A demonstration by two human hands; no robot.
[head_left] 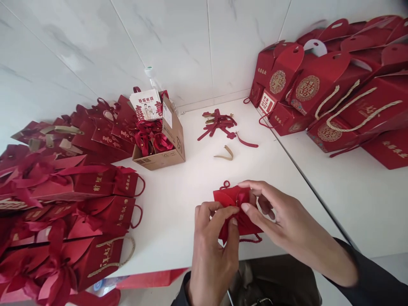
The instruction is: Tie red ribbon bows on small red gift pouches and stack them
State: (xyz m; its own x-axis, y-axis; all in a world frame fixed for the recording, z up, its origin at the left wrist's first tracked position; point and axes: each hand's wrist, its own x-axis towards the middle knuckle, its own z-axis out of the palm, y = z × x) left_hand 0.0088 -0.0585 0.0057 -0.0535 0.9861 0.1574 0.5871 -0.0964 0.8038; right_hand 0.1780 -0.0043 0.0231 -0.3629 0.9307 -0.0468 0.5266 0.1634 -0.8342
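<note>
One box (225,196) (red) between grips (214,238) (282,214)

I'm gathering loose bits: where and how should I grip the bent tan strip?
Probably pinch the tan strip at its bend, coming from the right: the bend points that way, its ends lead leftward, and the red strips lie beyond.

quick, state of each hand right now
Left hand: closed, pinching red ribbon on the red box.
Right hand: curled at the box; grip can't be told.
</note>
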